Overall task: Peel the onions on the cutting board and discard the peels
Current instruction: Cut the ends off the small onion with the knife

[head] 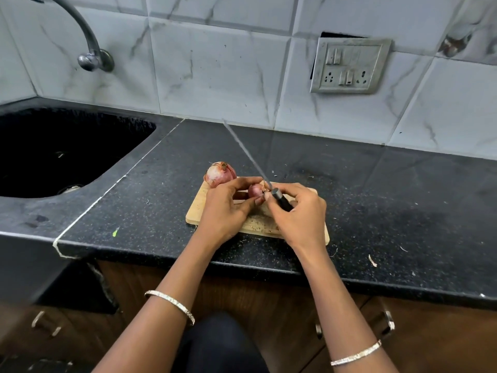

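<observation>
Sink [53, 146] leftward, second onion [219, 173] behind; left grip [228, 208] around small onion [255, 190], right grip [301, 214] around knife [281, 201]

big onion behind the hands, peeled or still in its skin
Still in its skin: the big onion shows dry, papery pink skin and a dried tuft on top.

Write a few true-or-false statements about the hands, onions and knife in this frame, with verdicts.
1. The left hand holds the small onion. True.
2. The right hand grips a peeler. False: it grips a knife by its black handle.
3. The larger onion is also held in a hand. False: it sits on the far left corner of the cutting board.
4. The knife's blade points up and away from the person. True.
</observation>
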